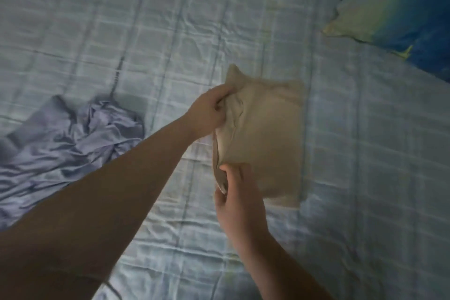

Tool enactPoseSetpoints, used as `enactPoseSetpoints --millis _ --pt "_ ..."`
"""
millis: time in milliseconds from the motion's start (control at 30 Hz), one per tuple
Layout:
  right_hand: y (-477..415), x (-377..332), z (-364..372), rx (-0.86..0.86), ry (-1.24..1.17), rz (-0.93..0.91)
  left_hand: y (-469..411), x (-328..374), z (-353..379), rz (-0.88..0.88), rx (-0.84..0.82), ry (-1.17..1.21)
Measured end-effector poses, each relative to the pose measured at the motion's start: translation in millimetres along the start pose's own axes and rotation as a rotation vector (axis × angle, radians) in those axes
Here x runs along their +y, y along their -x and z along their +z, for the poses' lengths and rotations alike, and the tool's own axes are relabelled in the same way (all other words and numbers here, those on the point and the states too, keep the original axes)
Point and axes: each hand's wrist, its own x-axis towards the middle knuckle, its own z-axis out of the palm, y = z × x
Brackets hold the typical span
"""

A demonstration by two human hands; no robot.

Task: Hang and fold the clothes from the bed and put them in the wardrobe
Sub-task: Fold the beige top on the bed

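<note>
A beige garment [267, 136], folded into a rough square, lies on the bed near the middle of the view. My left hand [209, 112] grips its upper left edge, where the cloth bunches. My right hand [237, 192] pinches the lower left corner of the same fold. The left side of the garment is lifted slightly off the sheet. A crumpled lilac garment [70, 139] lies unfolded on the bed to the left, apart from both hands.
The bed is covered by a pale blue checked sheet [170, 31]. A pillow [399, 10] with a blue and yellow print lies at the top right. The wardrobe is not in view.
</note>
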Motion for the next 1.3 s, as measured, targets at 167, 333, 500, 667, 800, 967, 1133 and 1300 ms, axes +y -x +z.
enactPoseSetpoints --millis 167,333,500,667,800,967,1133,1300 --pt "9.6 -4.8 39.3 -0.121 0.163 -0.009 9.2 -49.5 1.1 -0.082 0.043 -0.076" --pt "4.7 11.2 8.4 0.066 0.061 -0.062 26.2 -46.0 8.1 -0.067 0.190 -0.216" --pt "-7.3 64.0 -35.3 0.093 0.263 -0.131 90.6 -30.5 36.0 0.356 0.131 -0.475" --pt "-6.9 116.9 -33.0 -0.127 0.505 -0.366 129.1 -51.7 83.1 0.432 -0.016 -0.708" --pt "-11.5 126.6 -33.5 -0.189 0.555 -0.401 123.3 -72.2 86.5 0.385 -0.071 -0.769" --pt "-16.0 124.9 -51.5 -0.422 0.683 -0.419 121.3 -71.5 81.7 0.365 -0.209 -0.865" --pt "-18.1 111.4 -58.7 -0.486 0.795 -0.413 122.1 -54.0 79.8 0.307 -0.276 -1.023" --pt "-5.0 105.4 -57.9 -0.437 0.831 -0.408 134.4 -40.9 80.2 0.280 -0.302 -1.060"
